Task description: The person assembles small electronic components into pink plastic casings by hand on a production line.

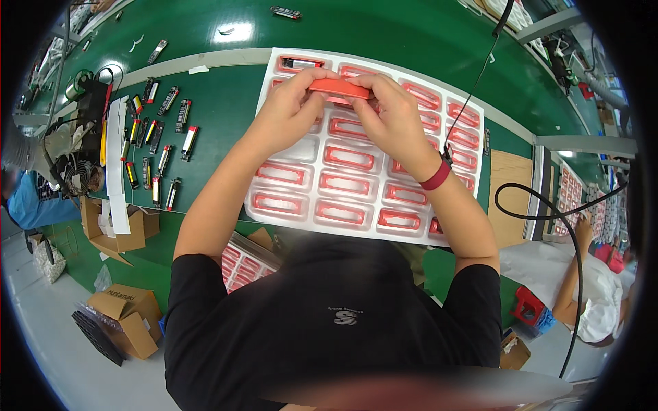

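Head view: both hands meet at about twelve o'clock from the picture's centre, over the far rows of a white moulded tray (301,147) that lies on the green bench (411,41). The left hand (286,109) and the right hand (391,116) pinch the opposite ends of one flat red-orange casing (340,88), thumbs under and fingertips on top, so both are closed on it. It is held level and lifted clear of the tray, probably so its long edge can be checked or pressed together while neither end sags. The right wrist wears a dark red band (436,176).

The tray's pockets hold red frames (344,183) of the same long shape, one per pocket, which keeps them apart and facing one way; a pocket at about nine o'clock from the hands looks bare, and the far-left corner pocket holds a dark part (299,63).

At nine o'clock from the tray, small cylindrical pieces (157,147) in black, yellow, red and white lie in loose rows within the left arm's reach. Cardboard boxes (120,229) sit at seven to eight o'clock off the bench edge. A black cable (473,92) drops from one o'clock across the tray's right side. At four o'clock another person's arm (572,274) reaches toward a similar tray.
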Motion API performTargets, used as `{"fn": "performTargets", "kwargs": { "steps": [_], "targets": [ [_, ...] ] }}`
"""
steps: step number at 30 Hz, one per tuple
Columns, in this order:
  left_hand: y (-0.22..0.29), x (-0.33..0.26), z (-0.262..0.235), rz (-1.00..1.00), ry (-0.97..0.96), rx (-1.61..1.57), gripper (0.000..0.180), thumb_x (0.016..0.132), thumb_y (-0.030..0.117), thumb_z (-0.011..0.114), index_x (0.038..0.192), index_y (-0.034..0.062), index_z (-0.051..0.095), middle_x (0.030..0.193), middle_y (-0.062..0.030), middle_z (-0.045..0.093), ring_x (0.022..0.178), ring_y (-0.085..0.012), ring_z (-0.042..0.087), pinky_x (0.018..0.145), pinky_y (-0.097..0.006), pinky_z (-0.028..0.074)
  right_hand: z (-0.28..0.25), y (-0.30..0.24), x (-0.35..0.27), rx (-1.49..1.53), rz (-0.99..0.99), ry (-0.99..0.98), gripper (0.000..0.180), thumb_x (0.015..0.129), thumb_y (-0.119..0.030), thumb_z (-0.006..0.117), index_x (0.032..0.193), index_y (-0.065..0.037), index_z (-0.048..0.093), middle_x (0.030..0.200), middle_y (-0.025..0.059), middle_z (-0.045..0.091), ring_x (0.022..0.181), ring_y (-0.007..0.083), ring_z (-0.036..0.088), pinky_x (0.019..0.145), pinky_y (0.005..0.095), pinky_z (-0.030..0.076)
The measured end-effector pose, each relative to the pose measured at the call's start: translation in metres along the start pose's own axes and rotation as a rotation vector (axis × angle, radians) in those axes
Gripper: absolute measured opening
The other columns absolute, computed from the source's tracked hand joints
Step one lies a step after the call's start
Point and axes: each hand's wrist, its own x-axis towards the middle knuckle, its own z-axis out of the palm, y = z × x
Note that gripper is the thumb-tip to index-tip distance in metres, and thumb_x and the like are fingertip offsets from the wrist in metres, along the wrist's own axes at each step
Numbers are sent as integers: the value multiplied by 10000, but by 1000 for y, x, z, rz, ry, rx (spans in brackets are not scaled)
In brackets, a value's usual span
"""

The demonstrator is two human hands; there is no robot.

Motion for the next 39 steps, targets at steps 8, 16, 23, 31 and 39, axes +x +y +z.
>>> {"fn": "performTargets", "kwargs": {
  "steps": [8, 16, 23, 31, 39],
  "targets": [
    [6, 1, -12, -35, -82, -472, 516, 927, 0, 668, 1417, 41, 510, 1167, -41, 674, 1039, -94, 640, 806, -264, 555, -3, -4, 3, 686, 558, -179, 348, 998, -74, 627, 1304, 86, 582, 1182, 128, 692, 1029, 163, 699, 885, 268, 573],
    [3, 0, -12, -43, -111, -422, 527, 948, 31, 660, 1450, 81, 511, 1147, -20, 676, 1021, -78, 633, 791, -244, 545, -5, -10, 0, 477, 521, -178, 336, 986, -104, 651, 1272, 71, 623, 1090, 122, 729, 964, 150, 711, 842, 269, 563],
    [4, -1, -9, -79, -109, -391, 539, 968, 36, 628, 1485, 74, 481, 1165, -22, 653, 1030, -77, 617, 815, -246, 523, -9, -14, 3, 123, 171, -78, 306, 917, -119, 702, 1197, 2, 670, 1015, 130, 718, 877, 246, 714, 800, 323, 572],
    [4, -5, -9, 1, -225, -362, 569, 957, 15, 575, 1512, 59, 462, 1266, -76, 624, 1111, -112, 588, 946, -284, 501, -2, -25, 19, -36, -231, -125, 211, 821, -49, 722, 1031, -41, 698, 906, 114, 656, 761, 282, 663, 640, 380, 545],
    [5, -6, -11, 55, -198, -278, 597, 890, -35, 546, 1481, 31, 499, 1168, -120, 671, 983, -147, 659, 903, -309, 548, 1, -27, 20, -39, -247, -126, 137, 800, -8, 718, 934, -36, 721, 837, 95, 667, 721, 267, 669, 619, 357, 551]
  ]
}}
